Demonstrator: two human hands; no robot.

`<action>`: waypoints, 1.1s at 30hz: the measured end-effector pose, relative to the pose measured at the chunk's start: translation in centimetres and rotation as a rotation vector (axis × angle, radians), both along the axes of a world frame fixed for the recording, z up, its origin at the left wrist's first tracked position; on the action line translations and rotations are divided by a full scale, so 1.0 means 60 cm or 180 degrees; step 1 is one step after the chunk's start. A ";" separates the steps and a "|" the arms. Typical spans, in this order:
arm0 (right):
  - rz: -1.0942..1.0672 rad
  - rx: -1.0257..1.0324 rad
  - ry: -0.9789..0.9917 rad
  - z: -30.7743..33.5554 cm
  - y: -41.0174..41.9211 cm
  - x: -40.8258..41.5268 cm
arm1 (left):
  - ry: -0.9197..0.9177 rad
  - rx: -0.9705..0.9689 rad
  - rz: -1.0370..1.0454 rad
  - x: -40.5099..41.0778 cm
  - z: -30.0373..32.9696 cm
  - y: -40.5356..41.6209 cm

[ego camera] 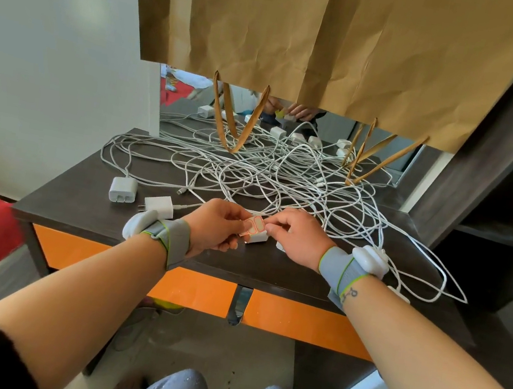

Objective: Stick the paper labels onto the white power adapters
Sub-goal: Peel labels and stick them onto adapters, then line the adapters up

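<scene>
Head view: both hands [221, 222] [297, 237] pinch label sheet [255, 225] above adapter [256, 237].

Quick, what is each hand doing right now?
Left hand: pinches the label sheet.
Right hand: pinches the same label sheet's other edge.
</scene>
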State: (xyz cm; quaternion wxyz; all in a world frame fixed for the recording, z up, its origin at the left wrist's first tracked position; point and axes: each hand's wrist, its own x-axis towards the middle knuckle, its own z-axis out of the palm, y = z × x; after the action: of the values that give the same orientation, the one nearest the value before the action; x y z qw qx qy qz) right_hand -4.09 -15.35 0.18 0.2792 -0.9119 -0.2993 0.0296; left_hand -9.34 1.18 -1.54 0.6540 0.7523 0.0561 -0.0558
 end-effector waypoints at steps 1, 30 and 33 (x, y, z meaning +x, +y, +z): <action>-0.0006 0.0105 0.0046 0.000 0.000 0.000 | -0.0048 0.0073 -0.0014 0.001 -0.001 0.000; 0.0029 0.0521 0.0388 -0.005 -0.018 0.017 | -0.0386 0.0101 -0.0434 0.009 -0.002 0.003; -0.0027 0.0426 0.0286 -0.005 -0.018 0.018 | -0.0429 0.0323 -0.0328 0.014 -0.007 0.005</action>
State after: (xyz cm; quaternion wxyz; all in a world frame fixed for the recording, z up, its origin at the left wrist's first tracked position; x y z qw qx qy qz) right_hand -3.02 -16.40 -0.12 0.3528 -0.8902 -0.2839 0.0492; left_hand -8.49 1.50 -1.94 0.6136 0.7885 -0.0241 -0.0357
